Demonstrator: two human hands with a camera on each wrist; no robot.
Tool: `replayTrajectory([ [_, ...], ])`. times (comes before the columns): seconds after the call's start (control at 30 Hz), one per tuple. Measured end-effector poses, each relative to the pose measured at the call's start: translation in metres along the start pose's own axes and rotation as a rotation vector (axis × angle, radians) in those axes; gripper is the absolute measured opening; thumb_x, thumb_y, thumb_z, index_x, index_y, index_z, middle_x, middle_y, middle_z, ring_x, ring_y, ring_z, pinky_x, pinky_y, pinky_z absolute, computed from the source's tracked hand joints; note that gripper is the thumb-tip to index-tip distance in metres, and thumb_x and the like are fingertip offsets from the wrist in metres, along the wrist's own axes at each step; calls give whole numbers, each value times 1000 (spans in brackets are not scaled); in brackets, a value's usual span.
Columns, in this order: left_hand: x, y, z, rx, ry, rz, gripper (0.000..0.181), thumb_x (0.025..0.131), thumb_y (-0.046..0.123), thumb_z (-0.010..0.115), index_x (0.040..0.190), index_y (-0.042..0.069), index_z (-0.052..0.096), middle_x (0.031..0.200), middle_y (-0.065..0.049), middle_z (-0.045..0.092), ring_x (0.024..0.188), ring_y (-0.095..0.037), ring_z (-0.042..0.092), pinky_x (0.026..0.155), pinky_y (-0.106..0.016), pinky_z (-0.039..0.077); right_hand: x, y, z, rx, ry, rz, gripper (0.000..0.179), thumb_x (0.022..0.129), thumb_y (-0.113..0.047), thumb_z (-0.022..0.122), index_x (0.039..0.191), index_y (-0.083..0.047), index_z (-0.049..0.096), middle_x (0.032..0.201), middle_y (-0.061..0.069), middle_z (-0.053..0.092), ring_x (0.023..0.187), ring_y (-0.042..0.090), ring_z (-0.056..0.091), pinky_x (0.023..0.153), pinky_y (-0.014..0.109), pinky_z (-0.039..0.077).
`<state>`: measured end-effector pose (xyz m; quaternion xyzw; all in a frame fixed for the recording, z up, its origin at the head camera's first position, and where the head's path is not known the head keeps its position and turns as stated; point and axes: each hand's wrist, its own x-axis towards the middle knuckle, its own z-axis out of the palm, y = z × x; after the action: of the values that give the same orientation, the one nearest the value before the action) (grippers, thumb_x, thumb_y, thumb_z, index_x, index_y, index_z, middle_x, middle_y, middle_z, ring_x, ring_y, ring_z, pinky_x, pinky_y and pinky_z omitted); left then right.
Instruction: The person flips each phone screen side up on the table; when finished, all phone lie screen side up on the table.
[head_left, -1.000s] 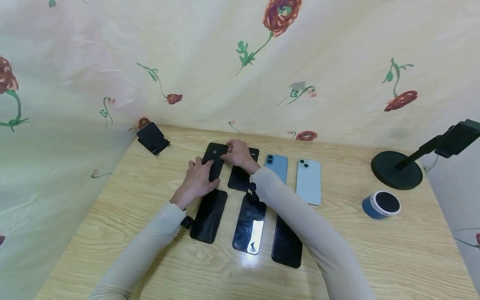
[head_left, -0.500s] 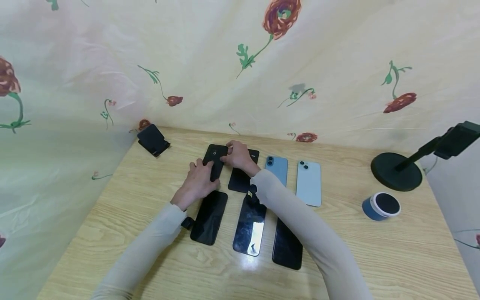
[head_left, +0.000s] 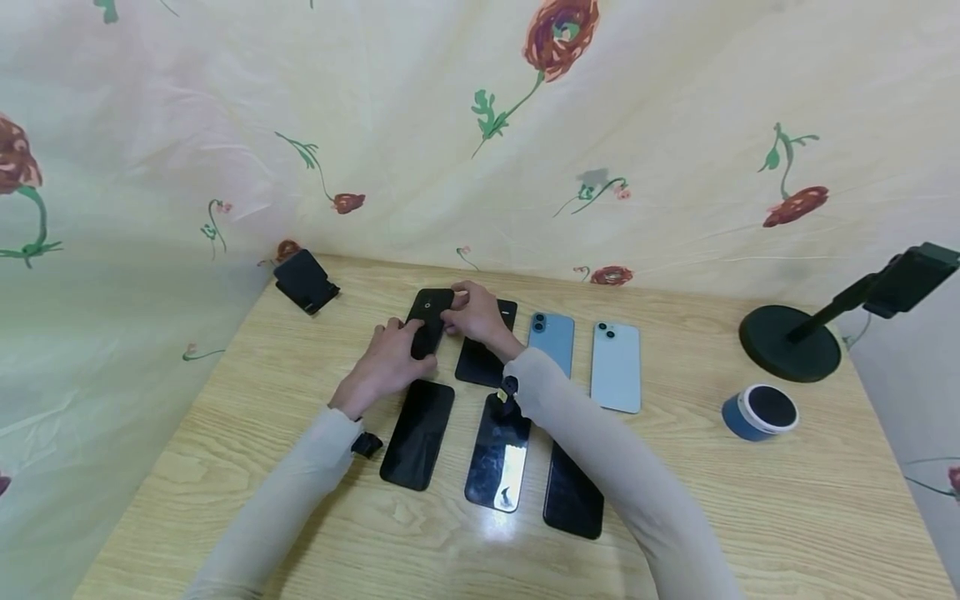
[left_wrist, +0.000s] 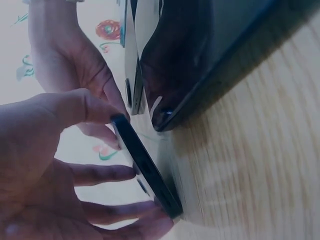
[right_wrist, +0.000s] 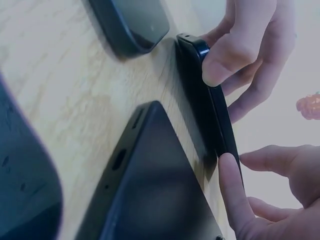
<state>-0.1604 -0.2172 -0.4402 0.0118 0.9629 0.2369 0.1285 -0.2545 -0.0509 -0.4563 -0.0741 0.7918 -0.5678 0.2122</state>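
Observation:
A black smartphone (head_left: 426, 323), back side up, lies at the far left of the phones with both hands on it. My left hand (head_left: 386, 362) grips it by the left side and near end, thumb (left_wrist: 85, 107) at the near edge and fingers along the side. At its far right edge, my right hand (head_left: 478, 317) pinches it between thumb and finger. In the right wrist view a shadow shows under the phone's near part. Another black phone (head_left: 417, 433), screen up, lies just below it, and a dark phone (head_left: 480, 360) is partly hidden by my right hand.
A blue phone (head_left: 553, 333) and a light blue phone (head_left: 617, 367) lie to the right. Two screen-up phones, one glossy (head_left: 495, 467), one black (head_left: 573, 492), lie nearer. A black folded stand (head_left: 306, 282), a round-based stand (head_left: 790, 343) and a blue-white jar (head_left: 759, 412) stand farther out.
My left wrist and forearm have shifted slightly left, the fingers staying on the black smartphone. My right hand keeps its pinch, its wrist turned a little. The other phones stay put.

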Motion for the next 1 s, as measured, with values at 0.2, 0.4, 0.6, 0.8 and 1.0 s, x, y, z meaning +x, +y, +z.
replayTrajectory([
  [0.2, 0, -6, -3, -55, 6, 44, 73, 98, 41, 62, 158, 5, 41, 152, -30, 47, 135, -46, 49, 110, -58, 46, -7, -1, -3, 80, 30, -12, 58, 98, -1, 63, 153, -4, 45, 125, 19, 63, 89, 27, 77, 78, 33, 64],
  [0.4, -3, -9, -6, -135, -4, 100, 67, 101, 36, 60, 157, 6, 42, 152, -22, 55, 132, -38, 57, 110, -54, 47, -12, -1, -5, 167, 36, -37, 59, 99, 2, 62, 155, -3, 43, 126, 21, 64, 88, 27, 77, 84, 38, 64],
  [0.6, -5, -12, -7, -235, -1, 132, 59, 102, 34, 57, 155, 11, 46, 140, -17, 66, 116, -28, 69, 93, -44, 57, -17, 1, -6, 207, 14, -61, 61, 99, -3, 65, 155, -4, 41, 131, 22, 65, 83, 23, 77, 88, 44, 63],
  [0.8, -9, -12, -7, -320, -8, 140, 54, 103, 29, 57, 154, 12, 48, 142, -19, 65, 118, -30, 71, 88, -41, 60, -21, 4, -3, 143, -27, -48, 58, 100, -7, 67, 154, -5, 43, 133, 22, 66, 100, 36, 76, 86, 38, 64],
  [1.0, -10, -12, -5, -376, 0, 141, 51, 104, 30, 56, 153, 19, 48, 141, -16, 64, 120, -31, 70, 86, -41, 61, -24, 5, 1, 106, -73, -16, 55, 103, -11, 64, 153, -2, 43, 135, 24, 66, 105, 37, 76, 83, 35, 64],
])
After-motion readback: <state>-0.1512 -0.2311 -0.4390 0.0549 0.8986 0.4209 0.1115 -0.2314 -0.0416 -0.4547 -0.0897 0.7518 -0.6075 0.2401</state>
